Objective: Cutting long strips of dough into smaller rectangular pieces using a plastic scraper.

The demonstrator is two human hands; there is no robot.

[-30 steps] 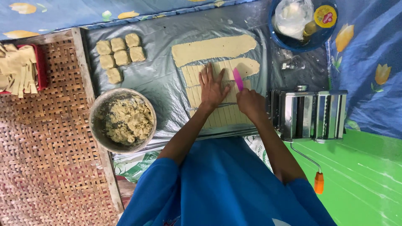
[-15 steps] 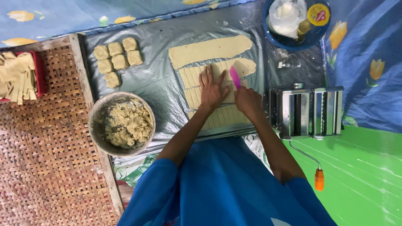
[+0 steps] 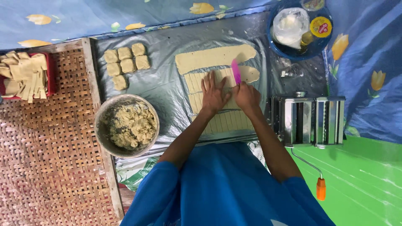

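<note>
Two hands are working on a cut dough sheet (image 3: 217, 113) lying on grey plastic (image 3: 167, 88) in front of a person in blue. The left hand (image 3: 214, 95) is lying flat on the sheet with its fingers spread wide, pressing the dough down. The right hand (image 3: 247, 97) is sitting just beside it, fingers curled tight around the handle of a pink knife (image 3: 236, 71), whose blade is pointing away from the person and resting over the far part of the sheet. The sheet is showing parallel cuts running away from the person, both ahead of the hands and between the wrists.

Just beyond it, a long uncut dough strip (image 3: 215, 57) is lying across the plastic, touching or nearly touching the sheet. Seven small dough blocks (image 3: 125, 62) are sitting in a cluster to the left, well apart from the hands. A metal bowl (image 3: 102, 138) holding crumbly filling is standing at the near left edge of the plastic. A pasta machine (image 3: 310, 120) is standing just right of the right forearm, its orange-tipped crank (image 3: 320, 188) hanging toward the person. A blue basin (image 3: 274, 44) with a white bag and a yellow lid is sitting at the far right. A red tray (image 3: 51, 79) of pale dough pieces is resting on the woven mat (image 3: 46, 167) at far left.
</note>
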